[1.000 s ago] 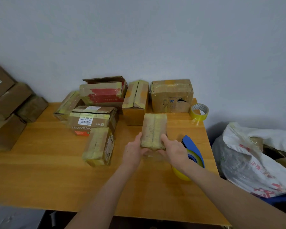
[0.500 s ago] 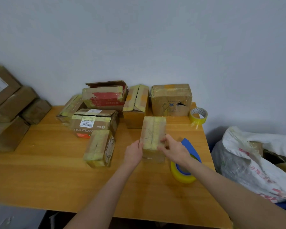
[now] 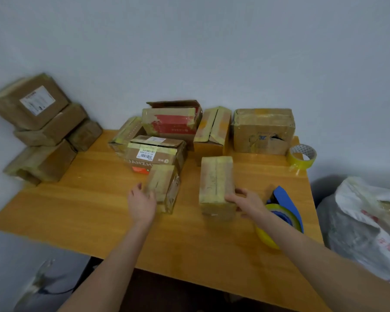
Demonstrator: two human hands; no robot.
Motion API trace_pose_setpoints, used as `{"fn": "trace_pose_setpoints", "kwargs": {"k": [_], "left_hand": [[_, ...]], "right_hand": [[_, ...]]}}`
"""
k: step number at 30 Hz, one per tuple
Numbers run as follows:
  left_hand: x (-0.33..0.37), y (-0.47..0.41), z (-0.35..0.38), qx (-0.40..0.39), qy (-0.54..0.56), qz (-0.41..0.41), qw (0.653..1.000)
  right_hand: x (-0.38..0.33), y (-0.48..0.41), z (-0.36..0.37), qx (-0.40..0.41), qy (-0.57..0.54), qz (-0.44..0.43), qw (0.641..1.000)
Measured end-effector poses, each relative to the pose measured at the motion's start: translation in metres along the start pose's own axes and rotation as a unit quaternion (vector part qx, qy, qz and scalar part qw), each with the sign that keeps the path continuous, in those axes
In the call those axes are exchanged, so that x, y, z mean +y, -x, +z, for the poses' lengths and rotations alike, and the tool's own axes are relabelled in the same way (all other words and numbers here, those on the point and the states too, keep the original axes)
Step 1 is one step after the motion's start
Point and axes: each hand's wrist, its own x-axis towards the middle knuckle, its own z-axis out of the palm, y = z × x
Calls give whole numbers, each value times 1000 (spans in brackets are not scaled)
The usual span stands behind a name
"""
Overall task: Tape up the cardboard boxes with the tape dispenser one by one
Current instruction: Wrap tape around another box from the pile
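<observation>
Taped box [image 3: 216,183], the task's thing, stands on the table [image 3: 95,212] right of centre, long side running away from the viewer, with yellowish tape along its top seam and edges.

Right hand [image 3: 245,203] grips the near right corner of this box, thumb on the top face and fingers curled against the right side.

Left hand [image 3: 142,203] lies well apart from it, palm down and fingers loosely extended. Its fingertips touch the near left edge of the small box [image 3: 164,188], without a closed grip. This area is motion-blurred.

Compared with half a second ago, the left hand has left the taped box, which both hands then held, and has moved left to the small box. The right hand keeps its hold.

Tape dispenser [image 3: 282,212], blue with a yellow roll, lies on the table just right of the right hand, partly behind the forearm. A spare tape roll [image 3: 302,157] stands at the table's far right corner.

Rear row, against the wall, from right to left:
- a large box [image 3: 263,131]
- a narrow box [image 3: 212,134]
- a red-marked box [image 3: 173,123] with one flap raised
- a labelled box [image 3: 155,153] in front of the red-marked box
- a tilted box [image 3: 126,134]

All are closed enough that no contents show.

Stacked boxes [image 3: 43,127] lean at the left of the table. The white bag [image 3: 365,224] at the right is open at the top, and what is inside cannot be told.
</observation>
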Motion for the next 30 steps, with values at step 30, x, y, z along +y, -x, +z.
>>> {"fn": "trace_pose_setpoints", "kwargs": {"k": [30], "left_hand": [[-63,-104,-121,-225,438,-83,866]], "right_hand": [[-120,21,133,-156,-230,-41,960]]}}
